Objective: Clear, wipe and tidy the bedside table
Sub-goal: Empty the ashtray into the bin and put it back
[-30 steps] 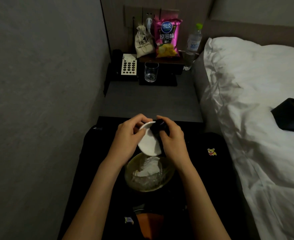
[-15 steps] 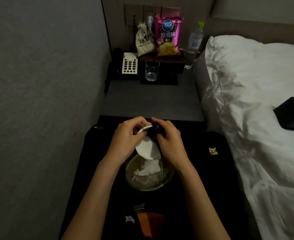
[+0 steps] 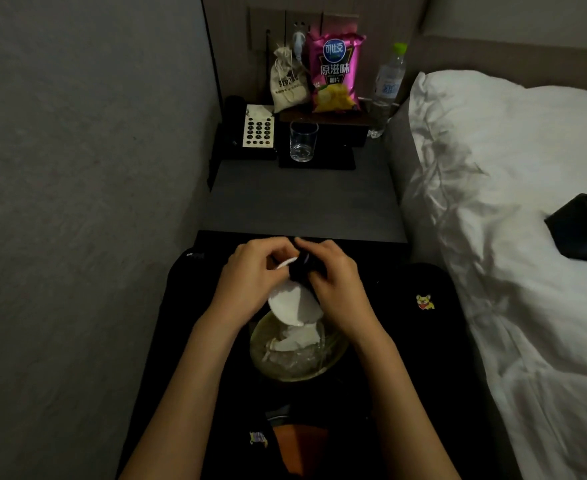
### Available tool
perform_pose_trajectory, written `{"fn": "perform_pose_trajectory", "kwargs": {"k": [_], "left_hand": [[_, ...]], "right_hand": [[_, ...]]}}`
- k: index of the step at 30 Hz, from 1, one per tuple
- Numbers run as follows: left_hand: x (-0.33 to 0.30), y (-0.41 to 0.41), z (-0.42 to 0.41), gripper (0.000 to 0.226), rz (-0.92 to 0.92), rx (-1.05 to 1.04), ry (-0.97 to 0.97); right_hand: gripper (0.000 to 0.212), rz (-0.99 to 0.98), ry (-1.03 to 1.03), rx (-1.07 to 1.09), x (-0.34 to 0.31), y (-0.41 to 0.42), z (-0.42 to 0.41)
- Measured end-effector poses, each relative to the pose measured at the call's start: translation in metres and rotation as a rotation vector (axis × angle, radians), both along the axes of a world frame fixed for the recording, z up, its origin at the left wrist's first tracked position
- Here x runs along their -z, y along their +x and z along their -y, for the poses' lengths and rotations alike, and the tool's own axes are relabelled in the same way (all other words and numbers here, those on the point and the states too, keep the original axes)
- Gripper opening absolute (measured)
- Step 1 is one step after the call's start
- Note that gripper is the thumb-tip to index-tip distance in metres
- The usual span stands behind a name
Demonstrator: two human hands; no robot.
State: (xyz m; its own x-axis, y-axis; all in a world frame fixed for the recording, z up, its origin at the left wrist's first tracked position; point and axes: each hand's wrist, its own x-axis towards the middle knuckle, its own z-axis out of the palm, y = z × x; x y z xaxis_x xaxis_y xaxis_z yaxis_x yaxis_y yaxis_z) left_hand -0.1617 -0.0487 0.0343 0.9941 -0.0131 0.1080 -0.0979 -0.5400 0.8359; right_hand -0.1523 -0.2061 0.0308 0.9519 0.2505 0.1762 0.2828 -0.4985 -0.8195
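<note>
Well along: counter (image 3: 302, 199) front bare, snacks lined at back. Left hand (image 3: 250, 282) gripping white dish (image 3: 290, 306), right hand (image 3: 333, 278) pinching dark cloth (image 3: 302, 270) over bin (image 3: 333, 358).

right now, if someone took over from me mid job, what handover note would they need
Left hand: grips the tilted white dish over the lined bin.
Right hand: holds a dark cloth against the dish.
Bedside table: front bare; phone, glass, cloth pouch, crisp bag and water bottle at the back.
Done: tissue waste is in the bin.
Left: finish the dish, put it back, tidy the back row.
</note>
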Motion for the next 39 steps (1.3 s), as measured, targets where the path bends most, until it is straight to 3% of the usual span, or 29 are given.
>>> {"fn": "perform_pose_trajectory", "kwargs": {"k": [3,7,10,13,16,18,20,22,24,26,30,33,37,39], "left_hand": [[0.003,-0.002,0.002,0.011,-0.001,-0.007,0.006],[0.006,-0.009,0.008,0.024,0.037,-0.138,-0.178],[0.005,-0.008,0.010,0.019,0.081,-0.187,-0.061],[0.000,-0.004,0.006,0.013,0.093,-0.139,0.048],[-0.005,-0.003,0.006,0.008,0.091,-0.036,0.320],[-0.004,-0.005,0.007,0.007,0.095,-0.037,0.334],[0.000,-0.007,0.008,0.019,0.084,-0.026,0.127],[0.002,-0.010,0.008,0.049,0.026,0.043,-0.103],[0.005,-0.012,0.009,0.084,-0.012,0.144,-0.094],[0.006,-0.014,0.014,0.104,-0.019,0.197,0.010],[0.007,-0.014,0.023,0.121,-0.026,0.263,0.159],[0.009,-0.014,0.025,0.120,0.012,0.249,0.210],[0.011,-0.012,0.025,0.110,0.108,0.160,0.174],[0.012,-0.009,0.025,0.109,0.125,0.117,0.122]], "right_hand": [[0.051,-0.023,0.054,-0.001,0.002,0.000,-0.001],[0.046,-0.133,0.255,0.297,0.001,0.007,-0.002],[0.045,-0.120,0.227,0.331,0.002,0.007,0.001],[0.047,0.002,0.084,0.151,0.002,0.002,0.002],[0.049,0.045,-0.039,-0.003,0.006,0.002,0.001],[0.048,-0.006,0.030,0.034,0.007,0.000,0.001],[0.046,-0.043,0.143,0.147,0.005,0.000,0.000],[0.044,-0.079,0.229,0.277,0.002,0.004,0.002],[0.039,-0.154,0.333,0.365,0.001,0.007,0.006],[0.034,-0.207,0.384,0.400,0.003,0.008,0.008],[0.026,-0.254,0.425,0.421,0.004,0.006,0.007],[0.023,-0.300,0.497,0.418,0.003,0.007,0.010],[0.010,-0.489,0.746,0.322,0.000,0.009,0.014],[0.021,-0.645,0.912,0.264,0.001,0.012,0.015]]}}
